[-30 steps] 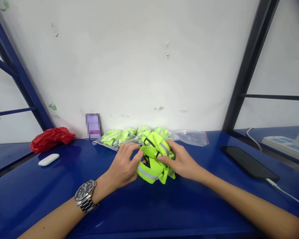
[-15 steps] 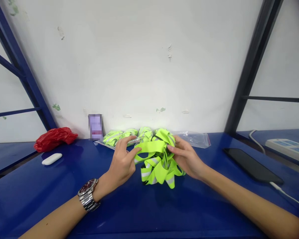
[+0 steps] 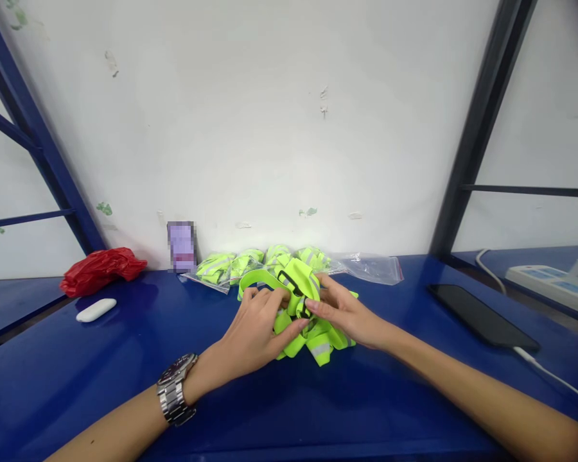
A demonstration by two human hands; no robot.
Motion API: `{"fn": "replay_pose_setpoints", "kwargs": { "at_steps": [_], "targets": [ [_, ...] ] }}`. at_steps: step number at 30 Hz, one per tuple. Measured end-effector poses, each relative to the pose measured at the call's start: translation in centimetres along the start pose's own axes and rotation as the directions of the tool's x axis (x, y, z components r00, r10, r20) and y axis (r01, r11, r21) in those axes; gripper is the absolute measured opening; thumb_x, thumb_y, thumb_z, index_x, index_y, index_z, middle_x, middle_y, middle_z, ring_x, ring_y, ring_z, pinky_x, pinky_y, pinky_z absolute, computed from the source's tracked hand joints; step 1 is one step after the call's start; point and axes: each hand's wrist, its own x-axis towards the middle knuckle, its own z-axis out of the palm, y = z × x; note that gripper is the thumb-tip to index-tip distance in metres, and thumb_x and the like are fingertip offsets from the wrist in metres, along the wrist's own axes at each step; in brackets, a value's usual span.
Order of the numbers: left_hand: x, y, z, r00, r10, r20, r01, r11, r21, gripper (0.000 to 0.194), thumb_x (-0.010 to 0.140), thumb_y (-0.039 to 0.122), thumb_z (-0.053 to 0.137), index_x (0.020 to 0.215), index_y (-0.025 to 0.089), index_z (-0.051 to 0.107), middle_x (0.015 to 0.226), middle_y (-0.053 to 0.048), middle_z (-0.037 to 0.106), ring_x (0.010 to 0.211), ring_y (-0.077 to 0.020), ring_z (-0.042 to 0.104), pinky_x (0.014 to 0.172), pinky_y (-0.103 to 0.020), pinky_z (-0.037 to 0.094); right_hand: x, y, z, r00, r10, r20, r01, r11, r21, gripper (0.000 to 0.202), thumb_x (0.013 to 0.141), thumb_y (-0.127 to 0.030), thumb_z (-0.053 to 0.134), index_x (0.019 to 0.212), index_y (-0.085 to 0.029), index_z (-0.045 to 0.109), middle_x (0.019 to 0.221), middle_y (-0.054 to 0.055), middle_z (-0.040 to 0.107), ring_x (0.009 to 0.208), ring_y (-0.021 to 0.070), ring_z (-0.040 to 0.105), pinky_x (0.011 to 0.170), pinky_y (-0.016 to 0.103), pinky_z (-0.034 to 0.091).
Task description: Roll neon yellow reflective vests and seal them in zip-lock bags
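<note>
Yellow-green reflective strapping [image 3: 322, 337] lies bunched between 2 bare hands at the middle of the blue table [image 3: 221, 423]; whether it touches the surface is hard to tell. The left hand [image 3: 257, 327] curls its fingers into the strapping, thumb reaching right along the near side, with a loop [image 3: 256, 276] arching on the far side of the knuckles. The right hand [image 3: 350, 316] pinches the bunch from the right, thumb tip near a black buckle [image 3: 298, 291]. A steady right pinch should keep layers from slipping; the left probably works best guiding each length flat, untwisted and clear of the buckle. Farther off, 4 similar bundles [image 3: 216, 267] sit by the wall [image 3: 289, 141].
</note>
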Motion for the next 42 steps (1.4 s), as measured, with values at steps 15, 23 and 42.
{"fn": "replay_pose_setpoints", "kwargs": {
  "at_steps": [15,23,42],
  "targets": [
    [-0.1,-2.7,-0.1,0.967,-0.13,-0.217,0.124,0.991,-0.042,0.01,0.08,0.011,0.045,0.084,0.02,0.044,0.073,0.001,0.054,0.061,-0.015,0.045,0.065,-0.03,0.035,1.6,-0.5,-4.3,0.87,0.037,-0.491,-0.11,0.987,-0.121,0.027,0.079,-0.042,0.067,0.086,-0.018,0.057,0.065,0.001,0.06,0.044,0.0124,0.056,0.027,0.018,0.03],
    [0.9,-4.4,-1.7,0.808,-0.449,-0.382,0.284,0.864,-0.416,0.01,0.087,0.028,0.051,0.086,0.02,0.047,0.064,0.005,0.051,0.054,-0.0099,0.047,0.051,-0.021,0.033,1.4,-0.8,-6.6,0.79,-0.342,-0.509,-0.238,0.594,-0.768,0.053,0.078,-0.041,0.063,0.122,-0.017,0.049,0.125,0.02,0.054,0.098,0.0309,0.062,0.067,0.039,0.054],
    [11.5,-8.2,-9.4,0.565,-0.558,-0.607,-0.014,0.73,-0.684,0.015,0.085,0.02,0.057,0.081,0.02,0.043,0.06,0.006,0.051,0.043,-0.008,0.05,0.046,-0.021,0.04,6.4,-6.0,-2.5,0.989,-0.143,0.027,0.093,0.482,-0.871,0.015,0.081,-0.027,0.055,0.079,-0.015,0.063,0.074,0.004,0.063,0.068,0.0169,0.055,0.062,0.028,0.038]
  ]
}}
